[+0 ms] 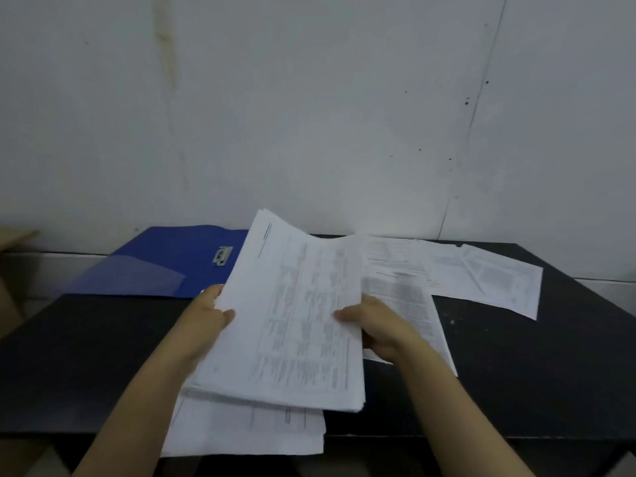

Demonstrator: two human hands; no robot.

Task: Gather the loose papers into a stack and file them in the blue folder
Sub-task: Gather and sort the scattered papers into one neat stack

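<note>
A thick stack of printed papers [292,315] is lifted above the black table, tilted away from me. My left hand [206,321] grips its left edge and my right hand [375,325] grips its right edge. The blue folder [165,259] lies open at the back left, its metal clip [222,255] showing and its right part hidden behind the stack. More loose sheets [481,273] lie spread at the back right. Other sheets [254,428] rest under the stack at the table's front edge.
The black table [86,356] stands against a grey-white wall [309,115]. A brown cardboard box [10,280] sits off the table's left side. Some sheets overhang the front edge.
</note>
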